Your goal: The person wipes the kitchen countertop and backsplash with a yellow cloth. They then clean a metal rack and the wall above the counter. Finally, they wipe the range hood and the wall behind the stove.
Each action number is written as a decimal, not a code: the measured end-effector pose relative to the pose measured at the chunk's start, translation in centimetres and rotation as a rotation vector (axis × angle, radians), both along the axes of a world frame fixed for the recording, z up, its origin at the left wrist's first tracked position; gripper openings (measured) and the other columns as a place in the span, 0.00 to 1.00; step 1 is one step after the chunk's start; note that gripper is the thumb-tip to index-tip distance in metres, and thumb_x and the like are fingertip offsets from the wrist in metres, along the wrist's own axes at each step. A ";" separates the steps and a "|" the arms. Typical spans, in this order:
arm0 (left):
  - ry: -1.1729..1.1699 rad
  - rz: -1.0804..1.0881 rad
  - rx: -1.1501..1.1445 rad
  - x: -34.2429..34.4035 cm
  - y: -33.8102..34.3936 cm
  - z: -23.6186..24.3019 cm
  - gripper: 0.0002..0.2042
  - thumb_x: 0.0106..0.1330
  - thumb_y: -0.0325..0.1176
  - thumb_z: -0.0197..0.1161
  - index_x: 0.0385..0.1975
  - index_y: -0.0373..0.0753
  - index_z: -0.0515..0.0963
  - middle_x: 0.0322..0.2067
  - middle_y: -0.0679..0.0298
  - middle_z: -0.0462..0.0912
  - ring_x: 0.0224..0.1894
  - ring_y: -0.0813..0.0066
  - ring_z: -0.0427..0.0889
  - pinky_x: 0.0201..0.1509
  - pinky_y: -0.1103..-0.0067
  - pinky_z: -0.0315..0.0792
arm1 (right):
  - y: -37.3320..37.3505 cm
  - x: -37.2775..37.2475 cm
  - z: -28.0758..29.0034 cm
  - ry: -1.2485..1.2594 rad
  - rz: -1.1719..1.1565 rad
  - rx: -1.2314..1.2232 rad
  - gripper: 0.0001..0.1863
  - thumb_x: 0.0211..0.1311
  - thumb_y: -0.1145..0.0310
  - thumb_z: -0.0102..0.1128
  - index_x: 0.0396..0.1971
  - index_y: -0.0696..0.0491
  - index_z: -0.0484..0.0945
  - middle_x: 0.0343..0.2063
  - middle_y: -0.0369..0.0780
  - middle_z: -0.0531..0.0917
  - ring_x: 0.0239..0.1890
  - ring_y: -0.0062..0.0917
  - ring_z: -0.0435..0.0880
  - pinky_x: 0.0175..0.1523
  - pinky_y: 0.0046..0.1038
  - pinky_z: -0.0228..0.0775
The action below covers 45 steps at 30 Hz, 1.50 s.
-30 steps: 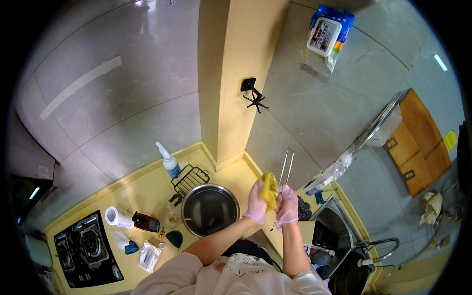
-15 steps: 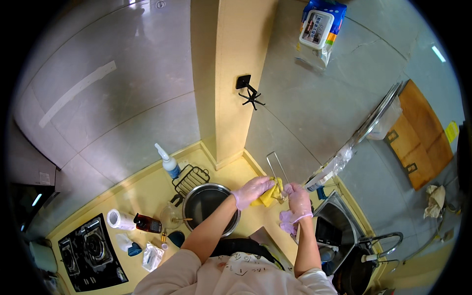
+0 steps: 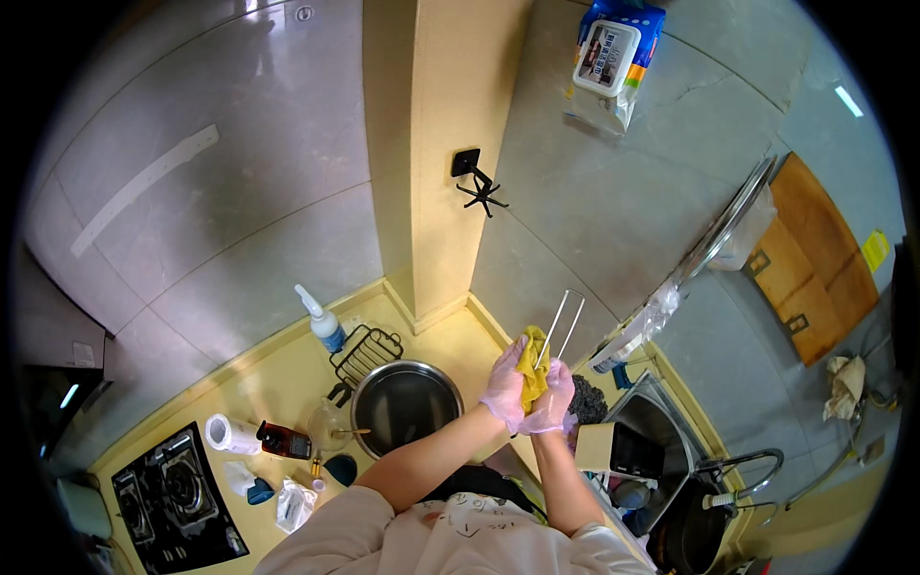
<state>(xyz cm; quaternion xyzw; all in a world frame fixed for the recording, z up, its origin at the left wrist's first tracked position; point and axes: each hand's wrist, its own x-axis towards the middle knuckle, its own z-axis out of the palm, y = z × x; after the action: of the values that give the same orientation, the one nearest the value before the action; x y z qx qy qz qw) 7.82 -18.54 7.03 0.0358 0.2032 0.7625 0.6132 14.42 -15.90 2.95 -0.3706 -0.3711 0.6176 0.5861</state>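
Yellowish kitchen counter (image 3: 450, 335), grey tiled wall (image 3: 287, 182) behind. Left hand (image 3: 504, 388) and right hand (image 3: 550, 401), in crinkly see-through pink gloves (image 3: 546, 420), are close together, both clamped on a rumpled yellow cloth (image 3: 535, 376) bunched against a shiny U-shaped metal wire (image 3: 576, 316). Round steel pot (image 3: 407, 407) just left, smooth metal sink (image 3: 678, 436) right.

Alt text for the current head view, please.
Pink-gloved left hand and right hand hold a yellow cloth and a U-shaped metal wire above a yellowish counter. A round metal basin and black gas stove stand left, a metal sink right.
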 end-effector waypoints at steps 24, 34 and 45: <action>1.633 -0.446 -0.253 -5.0 -2.1 4.0 0.23 0.67 0.49 0.47 0.47 0.32 0.67 0.39 0.57 0.76 0.42 0.72 0.74 0.48 0.75 0.67 | 0.7 3.0 4.7 -1.526 -0.028 0.447 0.08 0.58 0.65 0.49 0.32 0.50 0.76 0.25 0.51 0.79 0.29 0.46 0.79 0.32 0.42 0.69; 2.240 -0.145 0.223 -5.5 -2.8 3.0 0.10 0.62 0.39 0.52 0.35 0.41 0.73 0.34 0.63 0.75 0.40 0.60 0.74 0.41 0.68 0.70 | 1.2 3.3 8.6 -0.878 0.330 0.388 0.16 0.61 0.58 0.53 0.30 0.57 0.78 0.20 0.39 0.77 0.25 0.29 0.74 0.35 0.28 0.66; 1.748 0.021 0.017 -4.3 -2.4 1.7 0.13 0.64 0.41 0.52 0.38 0.37 0.73 0.33 0.63 0.76 0.38 0.67 0.76 0.40 0.76 0.70 | 1.7 1.5 9.7 0.167 0.134 -0.080 0.14 0.63 0.59 0.50 0.19 0.45 0.63 0.14 0.27 0.62 0.13 0.11 0.55 0.14 0.15 0.42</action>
<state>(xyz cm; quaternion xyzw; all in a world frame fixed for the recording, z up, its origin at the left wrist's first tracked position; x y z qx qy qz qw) 3.52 -20.95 8.75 0.6106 0.5953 0.4690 0.2300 15.93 -14.16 12.65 -0.3152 -0.3202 0.6984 0.5570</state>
